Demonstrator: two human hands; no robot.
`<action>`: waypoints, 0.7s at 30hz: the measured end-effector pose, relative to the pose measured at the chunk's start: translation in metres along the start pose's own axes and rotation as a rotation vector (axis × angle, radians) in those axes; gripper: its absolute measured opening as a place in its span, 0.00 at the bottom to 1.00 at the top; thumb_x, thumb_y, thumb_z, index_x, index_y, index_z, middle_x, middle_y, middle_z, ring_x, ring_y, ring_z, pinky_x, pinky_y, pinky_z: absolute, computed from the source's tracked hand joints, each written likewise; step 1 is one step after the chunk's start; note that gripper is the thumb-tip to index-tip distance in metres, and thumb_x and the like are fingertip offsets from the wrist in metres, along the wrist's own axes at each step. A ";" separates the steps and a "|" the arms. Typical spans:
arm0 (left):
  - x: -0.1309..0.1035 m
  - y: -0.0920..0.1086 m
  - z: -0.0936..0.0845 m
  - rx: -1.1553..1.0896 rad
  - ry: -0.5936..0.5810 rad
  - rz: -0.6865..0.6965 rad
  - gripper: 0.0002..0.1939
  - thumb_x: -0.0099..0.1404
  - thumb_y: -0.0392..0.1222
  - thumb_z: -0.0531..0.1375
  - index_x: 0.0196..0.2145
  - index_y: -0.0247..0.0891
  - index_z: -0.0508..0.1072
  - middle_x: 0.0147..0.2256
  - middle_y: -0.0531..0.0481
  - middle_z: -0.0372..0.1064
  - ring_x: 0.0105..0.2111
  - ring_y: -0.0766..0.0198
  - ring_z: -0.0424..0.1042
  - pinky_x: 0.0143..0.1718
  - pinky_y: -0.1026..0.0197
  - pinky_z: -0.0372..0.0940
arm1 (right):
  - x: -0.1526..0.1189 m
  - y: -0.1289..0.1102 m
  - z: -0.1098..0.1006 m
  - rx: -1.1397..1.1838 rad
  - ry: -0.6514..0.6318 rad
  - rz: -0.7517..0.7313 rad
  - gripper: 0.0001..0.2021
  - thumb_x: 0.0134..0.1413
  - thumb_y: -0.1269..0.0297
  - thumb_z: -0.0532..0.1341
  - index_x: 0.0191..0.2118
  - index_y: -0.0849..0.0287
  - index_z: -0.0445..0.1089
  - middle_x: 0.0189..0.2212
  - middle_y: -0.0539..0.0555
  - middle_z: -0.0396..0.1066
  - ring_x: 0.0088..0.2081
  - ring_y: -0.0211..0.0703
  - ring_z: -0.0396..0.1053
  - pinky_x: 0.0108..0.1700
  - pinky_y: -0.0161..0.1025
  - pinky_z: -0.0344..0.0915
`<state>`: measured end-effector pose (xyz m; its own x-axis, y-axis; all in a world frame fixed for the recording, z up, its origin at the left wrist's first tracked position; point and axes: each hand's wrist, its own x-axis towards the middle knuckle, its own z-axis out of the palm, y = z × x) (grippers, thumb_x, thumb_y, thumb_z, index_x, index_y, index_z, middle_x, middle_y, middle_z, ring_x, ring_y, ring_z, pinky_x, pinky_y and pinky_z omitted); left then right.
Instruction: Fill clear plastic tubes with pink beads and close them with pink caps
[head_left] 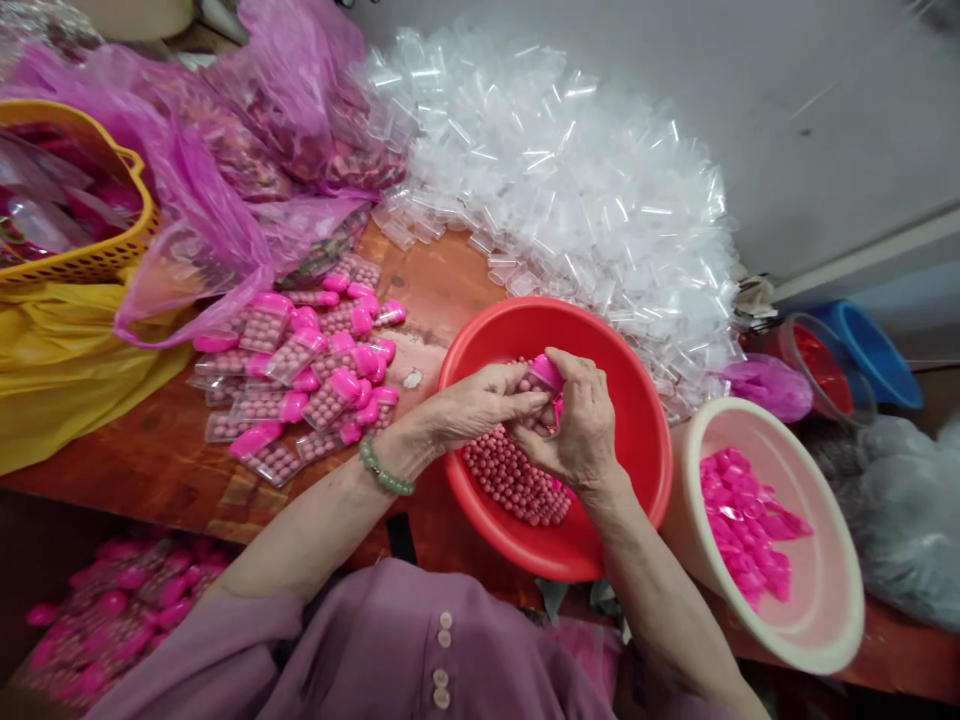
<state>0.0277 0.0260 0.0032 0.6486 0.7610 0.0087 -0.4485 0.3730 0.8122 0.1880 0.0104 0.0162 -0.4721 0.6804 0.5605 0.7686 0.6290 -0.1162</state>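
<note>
Left hand (pixel 491 405) and right hand (pixel 583 420) together grip a bead-filled clear container (pixel 531 384), its pink cap (pixel 547 372) against the right hand, above loose pink beads (pixel 517 485) in the red basin (pixel 491 340); capped containers (pixel 289 355) lie piled on the tabletop (pixel 431 262), left of both hands

Grey wall (pixel 795 180) behind a reddish-brown tabletop (pixel 450 262)
I see a pale ledge (pixel 862 256) along the wall (a small dark mark (pixel 805 132) sits above it).
</note>
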 end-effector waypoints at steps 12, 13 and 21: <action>0.000 -0.001 0.000 -0.092 0.031 0.036 0.22 0.56 0.58 0.67 0.32 0.33 0.73 0.29 0.50 0.70 0.33 0.66 0.68 0.37 0.62 0.64 | 0.003 -0.004 -0.004 0.041 0.022 -0.006 0.34 0.46 0.57 0.66 0.59 0.55 0.56 0.47 0.63 0.72 0.47 0.58 0.72 0.47 0.54 0.68; 0.001 0.000 0.000 -0.120 0.051 0.034 0.23 0.58 0.60 0.65 0.32 0.34 0.74 0.30 0.49 0.71 0.35 0.63 0.70 0.39 0.61 0.64 | 0.003 -0.003 -0.005 0.057 0.006 0.004 0.34 0.47 0.58 0.67 0.59 0.55 0.56 0.48 0.63 0.72 0.48 0.58 0.71 0.47 0.54 0.69; 0.011 0.004 -0.002 -0.231 0.120 -0.147 0.30 0.62 0.68 0.56 0.36 0.34 0.77 0.28 0.45 0.75 0.35 0.57 0.75 0.35 0.59 0.68 | 0.001 0.003 -0.002 0.131 -0.106 -0.003 0.37 0.50 0.57 0.67 0.62 0.56 0.51 0.51 0.65 0.69 0.51 0.59 0.70 0.48 0.55 0.70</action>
<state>0.0316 0.0366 0.0054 0.6454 0.7425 -0.1794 -0.4924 0.5840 0.6453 0.1910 0.0124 0.0185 -0.5224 0.7102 0.4718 0.7078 0.6698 -0.2244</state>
